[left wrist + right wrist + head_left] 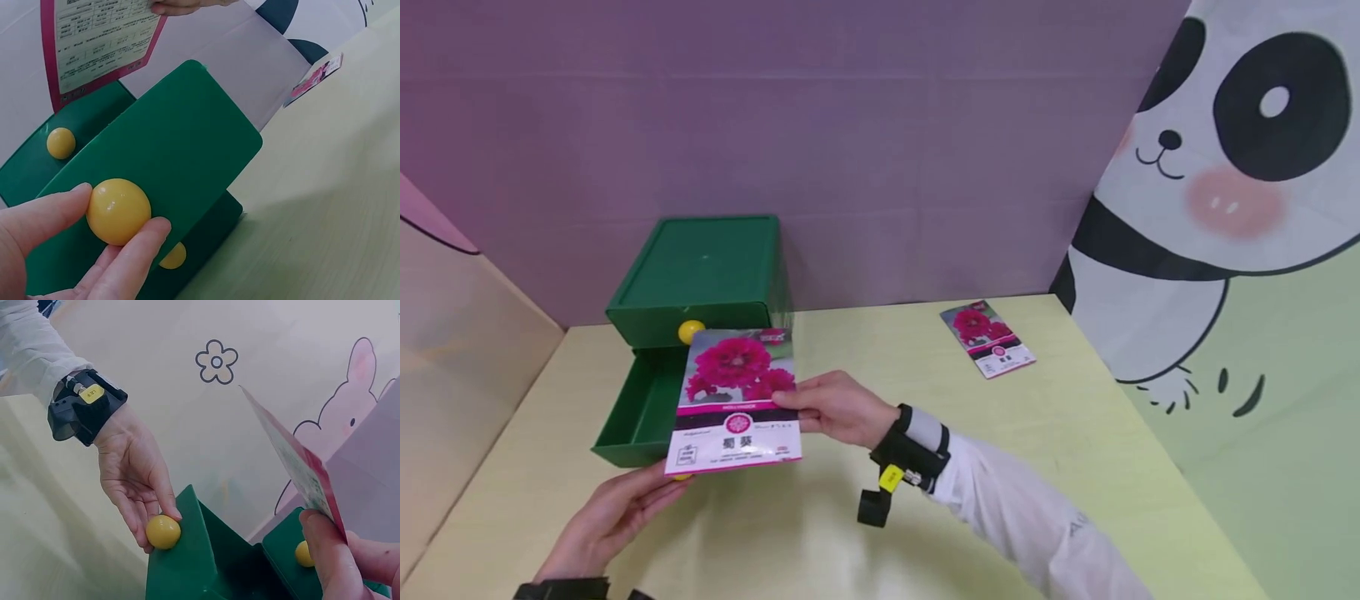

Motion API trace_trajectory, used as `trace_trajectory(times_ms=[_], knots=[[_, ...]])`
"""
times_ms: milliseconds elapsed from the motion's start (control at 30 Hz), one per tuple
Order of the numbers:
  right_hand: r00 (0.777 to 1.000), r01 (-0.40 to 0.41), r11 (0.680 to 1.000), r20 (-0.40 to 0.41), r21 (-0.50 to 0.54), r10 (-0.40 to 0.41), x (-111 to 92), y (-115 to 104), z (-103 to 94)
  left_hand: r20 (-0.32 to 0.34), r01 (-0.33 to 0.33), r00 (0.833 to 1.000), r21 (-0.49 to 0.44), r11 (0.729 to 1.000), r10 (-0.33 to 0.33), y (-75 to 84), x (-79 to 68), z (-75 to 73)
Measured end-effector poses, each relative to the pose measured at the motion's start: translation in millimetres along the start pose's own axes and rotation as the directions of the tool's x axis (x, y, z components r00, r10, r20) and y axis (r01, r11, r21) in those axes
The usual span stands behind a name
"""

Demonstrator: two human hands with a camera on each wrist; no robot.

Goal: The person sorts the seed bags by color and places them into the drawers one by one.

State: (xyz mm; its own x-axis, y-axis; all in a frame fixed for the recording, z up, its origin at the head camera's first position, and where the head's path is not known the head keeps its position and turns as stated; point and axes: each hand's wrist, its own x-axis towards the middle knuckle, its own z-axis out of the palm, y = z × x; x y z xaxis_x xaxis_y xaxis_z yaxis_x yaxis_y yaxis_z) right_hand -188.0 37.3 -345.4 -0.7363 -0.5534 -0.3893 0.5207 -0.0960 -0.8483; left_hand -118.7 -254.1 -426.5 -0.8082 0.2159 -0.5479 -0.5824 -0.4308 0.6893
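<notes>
My right hand [846, 410] pinches a seed packet [730, 371] by its right edge, thumb on the printed front. Pink hollyhock flowers and a white label show on it in the head view; its text-covered back [106, 37] faces the left wrist camera. The packet overlaps the pulled-out green drawer [640, 400], hiding much of it from the head camera. With thumb and fingers, my left hand [613, 517] holds the round yellow knob [119, 212] on that drawer's front. The drawer belongs to a green box cabinet [703, 258].
A second packet with the same flower print [987, 337] lies at the back of the pale wooden table [880, 333]. The cabinet's upper drawer is pushed in and has its own yellow knob [691, 332]. Behind stands a purple cloth wall [865, 150]; a panda print [1165, 250] covers the right side.
</notes>
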Motion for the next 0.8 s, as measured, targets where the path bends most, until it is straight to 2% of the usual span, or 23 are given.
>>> trace_trajectory(times_ms=[167, 300, 400, 567, 633, 700, 800], knots=[[1.000, -0.010, 1.000, 0.006, 0.011, 0.010, 7.2, 2.6, 6.3, -0.015, -0.005, 1.000, -0.024, 1.000, 0.005, -1.3, -0.3, -2.4], [1.000, -0.027, 0.999, 0.000, 0.022, 0.027, 12.2, 4.2, 9.4, 0.006, -0.026, 1.000, -0.016, 1.000, 0.026, -1.4, 0.1, -1.1], [0.999, -0.035, 0.999, 0.011, 0.021, 0.035, 15.2, 5.3, 10.8, -0.015, -0.029, 0.999, -0.011, 1.000, 0.029, -0.6, -0.1, 0.3], [0.999, -0.047, 0.999, 0.005, 0.023, 0.046, 20.1, 6.4, 12.9, -0.098, -0.005, 0.995, 0.026, 1.000, 0.007, 0.2, 0.8, 1.9], [0.999, -0.054, 0.998, -0.001, 0.023, 0.054, 22.6, 7.1, 14.4, -0.098, -0.014, 0.995, 0.042, 0.999, 0.018, -0.3, 1.0, 2.2], [0.998, -0.064, 0.998, -0.005, 0.022, 0.064, 25.9, 8.5, 16.0, -0.087, -0.021, 0.996, 0.014, 1.000, 0.022, -1.3, 0.9, 1.5], [0.997, -0.080, 0.997, -0.010, 0.016, 0.080, 31.0, 10.8, 17.9, -0.041, -0.031, 0.999, -0.017, 0.999, 0.031, -3.3, -1.3, -0.3]])
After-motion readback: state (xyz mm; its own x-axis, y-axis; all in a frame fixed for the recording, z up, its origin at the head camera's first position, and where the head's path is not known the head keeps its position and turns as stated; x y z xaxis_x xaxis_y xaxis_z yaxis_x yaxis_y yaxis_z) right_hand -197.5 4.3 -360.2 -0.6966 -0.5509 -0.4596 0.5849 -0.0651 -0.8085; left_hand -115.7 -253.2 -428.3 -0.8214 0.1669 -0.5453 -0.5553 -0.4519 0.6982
